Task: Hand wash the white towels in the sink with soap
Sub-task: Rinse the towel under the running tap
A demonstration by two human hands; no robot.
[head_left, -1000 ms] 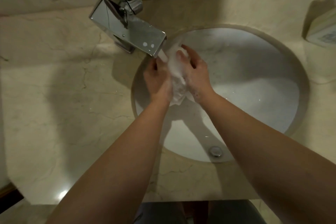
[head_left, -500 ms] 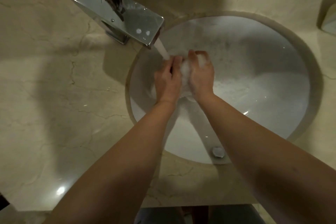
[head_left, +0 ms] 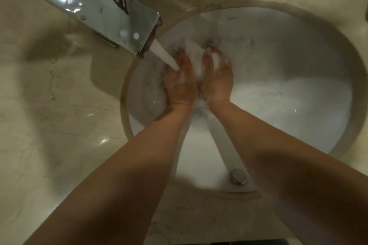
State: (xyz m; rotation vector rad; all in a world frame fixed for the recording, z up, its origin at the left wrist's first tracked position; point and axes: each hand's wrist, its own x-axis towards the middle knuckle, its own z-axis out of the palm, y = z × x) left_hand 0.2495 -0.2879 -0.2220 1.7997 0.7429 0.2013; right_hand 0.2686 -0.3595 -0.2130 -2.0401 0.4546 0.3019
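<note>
Both hands clutch one sudsy white towel (head_left: 196,59) between them inside the sink (head_left: 298,77): left hand (head_left: 180,83) and right hand (head_left: 218,80) curl round it, palms facing. The faucet (head_left: 99,10) spout ends just up-left of the grip, its water stream (head_left: 164,55) striking the left fingers. Open basin lies right of the grip; the drain (head_left: 238,176) sits well below, near the front rim

Towel (head_left: 196,59) between hands (head_left: 197,81) in sink (head_left: 298,49), faucet (head_left: 95,10) left.
</note>
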